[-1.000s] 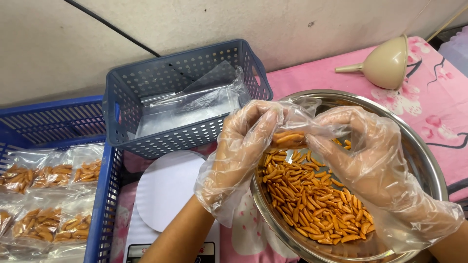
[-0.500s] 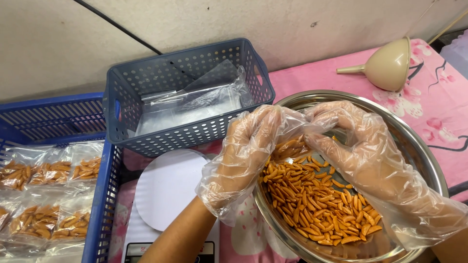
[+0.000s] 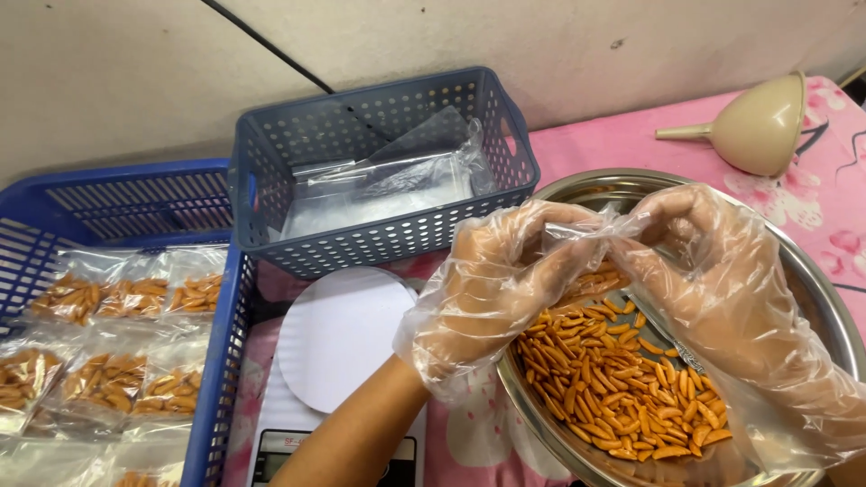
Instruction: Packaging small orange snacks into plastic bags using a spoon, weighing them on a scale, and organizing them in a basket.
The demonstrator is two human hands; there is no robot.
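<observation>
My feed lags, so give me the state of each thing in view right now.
Left hand: gloved, pinching small clear bag.
Right hand: gloved, pinching same bag.
Small clear bag: partly filled.
Steel bowl: holds orange snacks.
Grey basket: holds empty bags.
Blue crate: holds filled packets.
Scale: pan bare.
Funnel: lying sideways.

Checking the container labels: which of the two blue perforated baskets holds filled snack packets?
The larger bright-blue basket at the left edge; it holds the orange-filled packets. The grey-blue basket by the wall holds only empty clear bags.

Scale display cut off below
</observation>
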